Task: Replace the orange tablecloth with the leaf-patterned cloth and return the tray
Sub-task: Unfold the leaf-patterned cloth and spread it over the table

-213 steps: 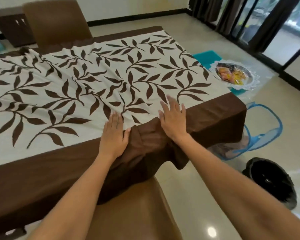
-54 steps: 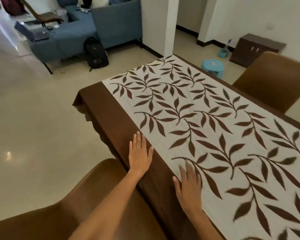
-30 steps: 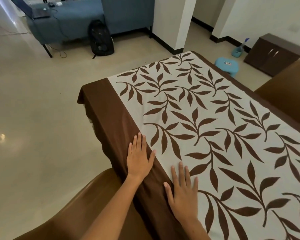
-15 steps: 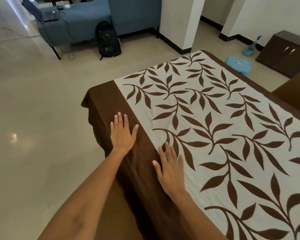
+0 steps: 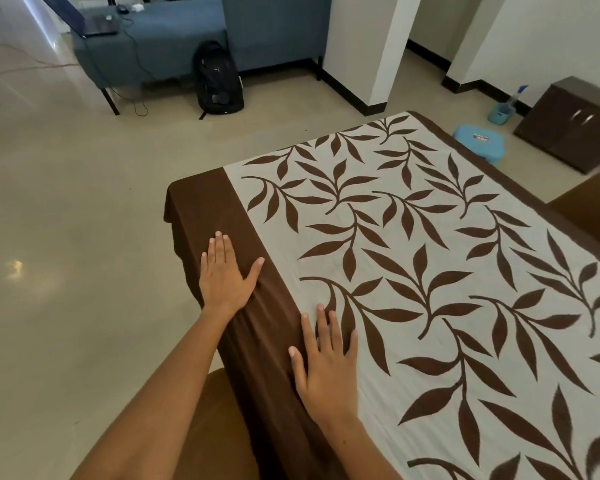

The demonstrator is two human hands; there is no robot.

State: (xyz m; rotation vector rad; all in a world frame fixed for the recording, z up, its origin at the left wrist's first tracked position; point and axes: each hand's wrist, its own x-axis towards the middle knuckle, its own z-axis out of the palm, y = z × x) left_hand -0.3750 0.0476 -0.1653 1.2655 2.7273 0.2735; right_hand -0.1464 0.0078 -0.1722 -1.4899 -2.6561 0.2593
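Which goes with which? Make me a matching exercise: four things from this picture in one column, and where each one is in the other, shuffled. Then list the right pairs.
Things:
1. left hand
2. right hand
3. backpack
4. stool

Places:
A. on the floor, leaning against the blue sofa
B. flat on the cloth's brown border, nearer the table corner
C. on the floor beyond the far table edge, near the cabinet
D. flat across the line between border and leaf print

Pairs: 1-B, 2-D, 3-A, 4-C
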